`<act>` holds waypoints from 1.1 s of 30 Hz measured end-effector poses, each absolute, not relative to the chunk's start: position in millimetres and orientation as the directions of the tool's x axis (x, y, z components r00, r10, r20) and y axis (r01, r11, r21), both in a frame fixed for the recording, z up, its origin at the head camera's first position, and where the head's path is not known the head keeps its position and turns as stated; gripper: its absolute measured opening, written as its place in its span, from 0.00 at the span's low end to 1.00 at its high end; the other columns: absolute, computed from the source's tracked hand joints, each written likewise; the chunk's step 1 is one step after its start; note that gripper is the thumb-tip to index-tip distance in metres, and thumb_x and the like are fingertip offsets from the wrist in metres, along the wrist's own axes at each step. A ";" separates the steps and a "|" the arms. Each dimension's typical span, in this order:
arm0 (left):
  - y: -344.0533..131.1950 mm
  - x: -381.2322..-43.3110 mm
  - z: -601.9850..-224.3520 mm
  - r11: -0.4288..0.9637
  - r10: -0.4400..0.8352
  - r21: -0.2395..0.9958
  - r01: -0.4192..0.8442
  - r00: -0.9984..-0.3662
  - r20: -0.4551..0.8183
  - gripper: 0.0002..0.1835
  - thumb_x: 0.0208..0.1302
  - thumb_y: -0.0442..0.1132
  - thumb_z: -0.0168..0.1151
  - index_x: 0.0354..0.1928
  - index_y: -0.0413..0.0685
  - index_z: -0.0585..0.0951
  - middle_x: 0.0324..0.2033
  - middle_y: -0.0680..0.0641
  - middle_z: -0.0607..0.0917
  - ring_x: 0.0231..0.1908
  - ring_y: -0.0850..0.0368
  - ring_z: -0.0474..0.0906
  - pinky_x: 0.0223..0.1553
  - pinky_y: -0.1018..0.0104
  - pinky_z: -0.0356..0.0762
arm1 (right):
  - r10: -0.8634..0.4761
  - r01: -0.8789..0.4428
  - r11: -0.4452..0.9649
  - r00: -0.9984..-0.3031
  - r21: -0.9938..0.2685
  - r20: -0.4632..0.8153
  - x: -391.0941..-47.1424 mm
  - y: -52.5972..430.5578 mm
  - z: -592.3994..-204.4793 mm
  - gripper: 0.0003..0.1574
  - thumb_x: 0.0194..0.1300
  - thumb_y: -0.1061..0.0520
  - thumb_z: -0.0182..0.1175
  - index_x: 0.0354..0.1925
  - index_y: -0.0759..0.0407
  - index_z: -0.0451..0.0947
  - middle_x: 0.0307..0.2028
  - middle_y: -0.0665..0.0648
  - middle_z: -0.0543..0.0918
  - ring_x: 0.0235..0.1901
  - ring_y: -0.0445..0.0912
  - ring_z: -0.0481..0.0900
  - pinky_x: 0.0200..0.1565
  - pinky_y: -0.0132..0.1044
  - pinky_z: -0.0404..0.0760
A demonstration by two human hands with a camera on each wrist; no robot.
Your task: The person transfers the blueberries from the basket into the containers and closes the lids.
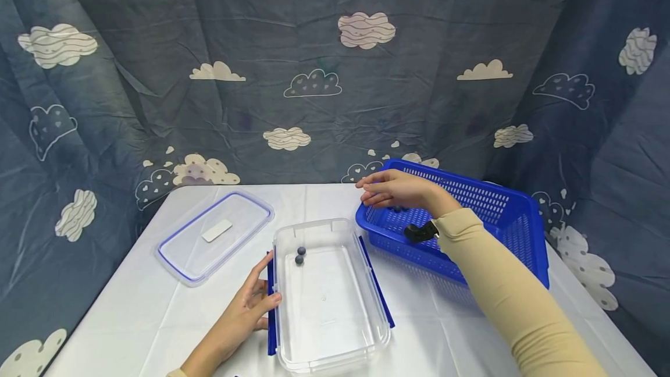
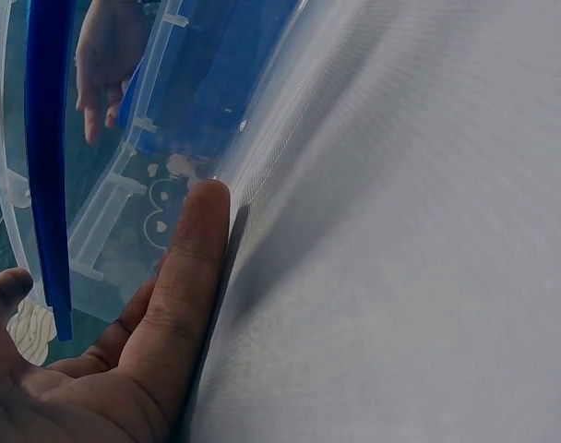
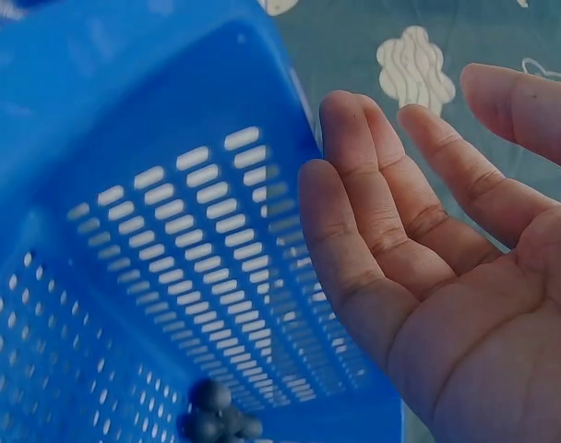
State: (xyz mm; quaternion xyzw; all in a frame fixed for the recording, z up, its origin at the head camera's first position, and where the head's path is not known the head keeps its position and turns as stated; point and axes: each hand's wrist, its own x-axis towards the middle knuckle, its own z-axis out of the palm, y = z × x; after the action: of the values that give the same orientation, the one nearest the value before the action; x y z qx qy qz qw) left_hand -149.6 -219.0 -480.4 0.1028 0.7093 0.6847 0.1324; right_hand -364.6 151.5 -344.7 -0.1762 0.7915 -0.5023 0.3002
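Observation:
A clear plastic container with blue side latches stands without its lid on the table. Two blueberries lie on its floor near the far left corner. My left hand touches its left side, thumb at the rim by the blue latch and fingers extended along the outer wall. Over the near left corner of the blue basket hovers my right hand. Its fingers are loosely bent, with nothing between them in the right wrist view. Below, several blueberries cluster in the basket.
To the left of the container, its clear lid with a blue seal and a white label lies flat. White cloth covers the table. A dark curtain with cloud prints hangs behind and at both sides.

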 end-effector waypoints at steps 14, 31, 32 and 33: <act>-219.3 -149.1 -480.0 0.047 0.322 0.998 -0.039 -0.945 -0.053 0.46 0.81 0.38 0.58 0.87 0.75 0.45 0.64 0.27 0.68 0.55 0.46 0.82 0.44 0.50 0.93 | -0.540 0.069 0.420 -0.782 -0.905 -0.310 -373.6 176.5 -350.2 0.30 0.89 0.57 0.42 0.80 0.66 0.62 0.71 0.76 0.74 0.74 0.67 0.72 0.79 0.63 0.67; -218.4 -149.9 -481.1 0.032 0.332 0.999 -0.028 -0.942 -0.037 0.46 0.80 0.39 0.59 0.88 0.73 0.44 0.63 0.26 0.68 0.55 0.46 0.81 0.45 0.49 0.93 | -0.381 0.168 0.486 -0.843 -0.858 -0.381 -386.1 231.4 -377.4 0.35 0.89 0.51 0.44 0.81 0.70 0.58 0.62 0.66 0.81 0.62 0.53 0.83 0.77 0.57 0.73; -218.6 -150.1 -480.9 0.031 0.331 0.999 -0.029 -0.943 -0.038 0.46 0.80 0.39 0.59 0.87 0.73 0.44 0.63 0.26 0.68 0.55 0.46 0.81 0.45 0.49 0.93 | -0.368 0.179 0.484 -0.846 -0.856 -0.386 -387.0 233.7 -379.5 0.35 0.89 0.50 0.46 0.80 0.70 0.59 0.61 0.65 0.81 0.61 0.52 0.84 0.76 0.56 0.75; -218.8 -150.2 -480.8 0.032 0.331 0.999 -0.029 -0.943 -0.038 0.46 0.80 0.38 0.59 0.87 0.73 0.44 0.63 0.26 0.68 0.55 0.46 0.81 0.45 0.49 0.93 | -0.365 0.181 0.488 -0.846 -0.854 -0.389 -387.7 236.4 -381.6 0.35 0.89 0.50 0.46 0.80 0.71 0.58 0.61 0.65 0.81 0.60 0.51 0.84 0.75 0.56 0.76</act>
State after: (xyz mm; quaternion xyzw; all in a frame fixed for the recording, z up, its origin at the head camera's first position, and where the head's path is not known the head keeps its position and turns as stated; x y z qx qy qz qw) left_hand -150.2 -218.8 -480.8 0.1068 0.7062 0.6876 0.1310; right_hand -387.7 236.4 -381.6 -0.0560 0.8188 -0.5026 0.2718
